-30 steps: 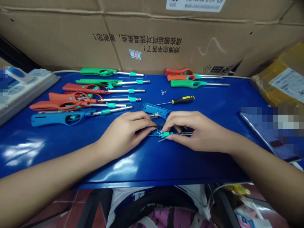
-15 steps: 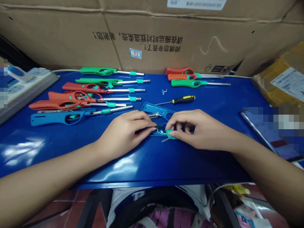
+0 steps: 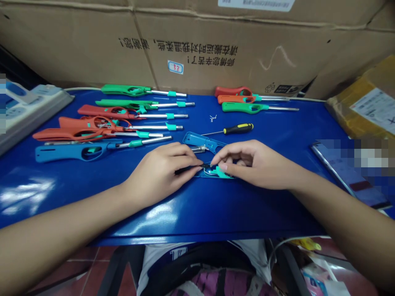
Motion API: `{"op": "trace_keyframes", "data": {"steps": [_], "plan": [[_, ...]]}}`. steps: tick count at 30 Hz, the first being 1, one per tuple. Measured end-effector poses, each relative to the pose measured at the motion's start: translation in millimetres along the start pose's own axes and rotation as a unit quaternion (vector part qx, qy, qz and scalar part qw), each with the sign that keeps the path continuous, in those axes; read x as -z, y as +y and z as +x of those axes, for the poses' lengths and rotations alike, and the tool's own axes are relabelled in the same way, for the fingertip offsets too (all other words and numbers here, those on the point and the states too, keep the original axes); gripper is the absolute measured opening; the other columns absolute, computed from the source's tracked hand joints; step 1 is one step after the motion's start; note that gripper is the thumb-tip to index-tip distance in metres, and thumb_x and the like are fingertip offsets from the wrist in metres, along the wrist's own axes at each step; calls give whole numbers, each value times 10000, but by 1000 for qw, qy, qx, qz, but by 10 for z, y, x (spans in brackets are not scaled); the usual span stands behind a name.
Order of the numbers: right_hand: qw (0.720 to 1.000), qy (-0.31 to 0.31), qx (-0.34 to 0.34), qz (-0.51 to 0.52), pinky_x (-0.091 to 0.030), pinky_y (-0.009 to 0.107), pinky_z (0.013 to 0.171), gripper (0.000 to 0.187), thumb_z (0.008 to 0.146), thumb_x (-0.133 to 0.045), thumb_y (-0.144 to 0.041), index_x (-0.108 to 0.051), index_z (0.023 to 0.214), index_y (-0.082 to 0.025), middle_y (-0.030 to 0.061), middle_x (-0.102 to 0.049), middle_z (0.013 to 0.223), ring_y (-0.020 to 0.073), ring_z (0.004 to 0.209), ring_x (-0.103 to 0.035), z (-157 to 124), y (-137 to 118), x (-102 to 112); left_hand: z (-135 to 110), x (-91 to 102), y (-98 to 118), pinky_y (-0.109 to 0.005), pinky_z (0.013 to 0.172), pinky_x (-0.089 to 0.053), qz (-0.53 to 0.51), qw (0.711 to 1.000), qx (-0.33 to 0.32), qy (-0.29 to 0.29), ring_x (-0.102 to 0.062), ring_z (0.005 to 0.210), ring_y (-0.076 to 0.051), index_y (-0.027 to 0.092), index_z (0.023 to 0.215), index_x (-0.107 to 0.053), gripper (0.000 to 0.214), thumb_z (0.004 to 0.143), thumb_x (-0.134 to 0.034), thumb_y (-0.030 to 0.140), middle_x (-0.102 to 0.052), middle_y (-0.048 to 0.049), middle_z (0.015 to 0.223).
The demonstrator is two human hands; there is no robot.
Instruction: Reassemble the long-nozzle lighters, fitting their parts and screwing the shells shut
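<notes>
My left hand (image 3: 168,164) is closed in a pinch on a small black part (image 3: 205,165) with a thin pale wire beside it. Beneath the fingers lies one blue lighter handle half (image 3: 202,174), partly hidden. A teal plastic part (image 3: 222,172) sits over that half. My right hand (image 3: 248,164) has its fingers curled and its thumb on the teal part; its index fingertip reaches close to the black part. Just behind, the other blue handle half (image 3: 203,140) rests near a short metal cylinder (image 3: 200,149), which my left fingers partly cover.
Several stick lighters (image 3: 89,133) lie at the left, and three more lighters (image 3: 242,107) at the back right. A yellow-black screwdriver (image 3: 239,128) lies behind my hands, near small white bits (image 3: 212,118). A phone (image 3: 352,176) is at right, a power strip (image 3: 33,111) at left.
The teal part has come down and turned over the blue handle half. My right index finger has moved left toward the black part. My left hand holds its place.
</notes>
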State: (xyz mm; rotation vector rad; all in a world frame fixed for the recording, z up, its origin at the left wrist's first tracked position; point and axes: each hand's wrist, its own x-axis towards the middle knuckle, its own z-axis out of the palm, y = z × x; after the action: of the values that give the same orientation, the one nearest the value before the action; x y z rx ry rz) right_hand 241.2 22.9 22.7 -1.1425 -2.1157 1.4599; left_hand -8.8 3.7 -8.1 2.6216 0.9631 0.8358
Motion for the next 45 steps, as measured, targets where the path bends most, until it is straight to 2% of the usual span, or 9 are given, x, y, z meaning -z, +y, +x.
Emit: {"op": "trace_keyframes", "data": {"steps": [4,9,12,15,18,22,27,38,45], "plan": [[990,-51,69,-112,-449,243,604,160,911,-625,-174,-764,987,-193,20,-739,911,111,712,-608,-82,-16,33,5,-5,-2,-294,806,-558,3,1000,-3,1,-687,883,-174,160,1008,-776,133,970,-653,192,-735,-56,954],[965,-108,165,-171,-514,277,836,176,925,-621,-142,-754,1005,-225,16,-759,998,148,928,-684,-135,-20,49,8,-3,-2,-293,800,-557,5,1000,0,0,-687,878,-171,173,1013,-775,133,972,-651,200,-739,-50,948],[974,-82,145,-153,-511,256,723,147,925,-633,-166,-751,997,-216,13,-748,971,125,809,-659,-114,-20,28,7,0,-2,-294,795,-557,4,1000,-5,4,-687,874,-172,170,1013,-773,135,973,-647,198,-741,-54,949],[989,8,102,-107,-460,228,571,120,918,-645,-202,-743,985,-189,19,-716,882,108,693,-602,-75,-16,-5,3,4,4,-289,791,-559,1,1000,-11,9,-688,872,-168,175,1015,-771,145,981,-632,199,-745,-57,950],[993,70,90,-34,-463,217,551,133,923,-656,-255,-730,990,-167,44,-697,884,129,743,-622,-36,0,-33,-1,6,14,-288,791,-560,-2,1000,-16,14,-688,866,-166,173,1018,-770,142,982,-634,196,-743,-58,947],[990,113,77,31,-465,212,527,158,914,-693,-293,-721,996,-161,51,-685,913,119,714,-605,6,50,-44,-6,3,23,-291,805,-565,-3,1000,-22,13,-694,885,-170,170,1035,-769,132,968,-656,182,-741,-52,962],[990,95,43,95,-559,251,562,210,908,-720,-349,-699,997,-160,22,-655,802,122,648,-619,24,79,-23,-6,5,30,-266,802,-573,-7,1000,-22,20,-706,882,-156,155,1028,-764,124,962,-658,157,-739,-48,961],[991,44,39,116,-569,223,532,169,918,-696,-309,-697,999,-161,22,-657,800,134,702,-640,11,52,-39,-19,35,60,-234,785,-579,42,994,-58,84,-712,833,-124,173,1055,-740,120,966,-661,157,-749,-36,952],[990,49,35,124,-573,210,516,143,908,-696,-280,-703,986,-161,10,-642,793,113,669,-607,25,54,-42,3,20,45,-247,780,-574,30,995,-59,71,-711,843,-146,146,1011,-759,101,937,-689,138,-749,-58,941]]}}
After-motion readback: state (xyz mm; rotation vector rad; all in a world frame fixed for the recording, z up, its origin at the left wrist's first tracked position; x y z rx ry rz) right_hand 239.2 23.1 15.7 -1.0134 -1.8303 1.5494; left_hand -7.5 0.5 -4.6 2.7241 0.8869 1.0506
